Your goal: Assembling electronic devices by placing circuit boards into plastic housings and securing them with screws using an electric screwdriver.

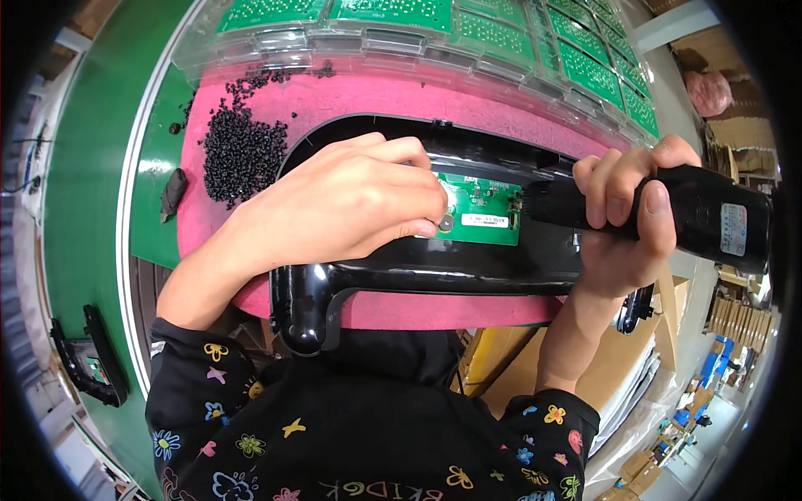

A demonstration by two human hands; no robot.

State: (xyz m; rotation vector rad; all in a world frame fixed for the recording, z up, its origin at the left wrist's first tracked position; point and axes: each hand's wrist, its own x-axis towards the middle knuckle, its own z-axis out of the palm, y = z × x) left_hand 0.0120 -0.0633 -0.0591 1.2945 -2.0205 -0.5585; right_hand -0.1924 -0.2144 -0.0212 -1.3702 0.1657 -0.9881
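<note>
A glossy black plastic housing [451,280] lies open in front of me, with a green circuit board [493,200] inside it. My left hand [359,196] reaches over the housing. Its fingers are curled, with the tips pressed together at the board's left end; whatever is between them is hidden. In my right hand [622,209] is a black electric screwdriver [706,213], held nearly level. The tool's narrow nose points left at the board's right end, and I cannot tell whether its tip touches.
A heap of small black screws [242,154] is on the pink mat [455,311], left of the housing. Clear plastic trays [518,75] of green boards stand behind. Another black housing [88,359] rests at far left. A black lump [173,194] lies near the mat's left edge.
</note>
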